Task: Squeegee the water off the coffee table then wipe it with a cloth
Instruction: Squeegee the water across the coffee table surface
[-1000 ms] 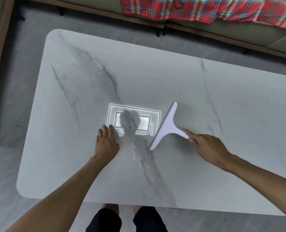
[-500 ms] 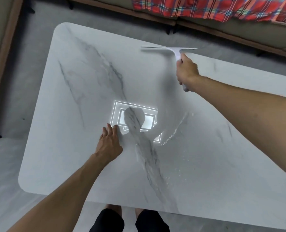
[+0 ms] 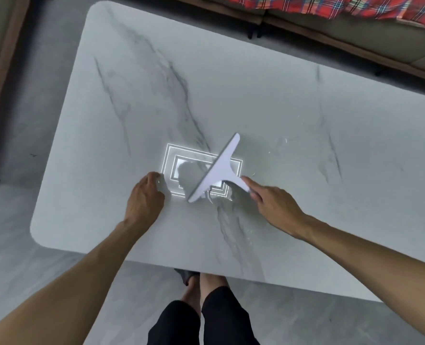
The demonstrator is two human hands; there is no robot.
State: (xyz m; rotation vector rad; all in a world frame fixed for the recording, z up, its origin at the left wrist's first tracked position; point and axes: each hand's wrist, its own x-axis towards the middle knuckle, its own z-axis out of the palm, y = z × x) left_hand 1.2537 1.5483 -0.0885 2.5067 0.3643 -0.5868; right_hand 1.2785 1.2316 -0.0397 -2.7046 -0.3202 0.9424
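Gripping the squeegee (image 3: 218, 170) in my right hand (image 3: 277, 206), I held its blade slanting near-left to far-right, my empty left hand (image 3: 144, 197) resting just left of it.

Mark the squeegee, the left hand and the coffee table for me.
squeegee (image 3: 221, 170): head view, middle of its white blade body.
left hand (image 3: 144, 197): head view, back of the hand.
coffee table (image 3: 256, 83): head view, bare marble top.
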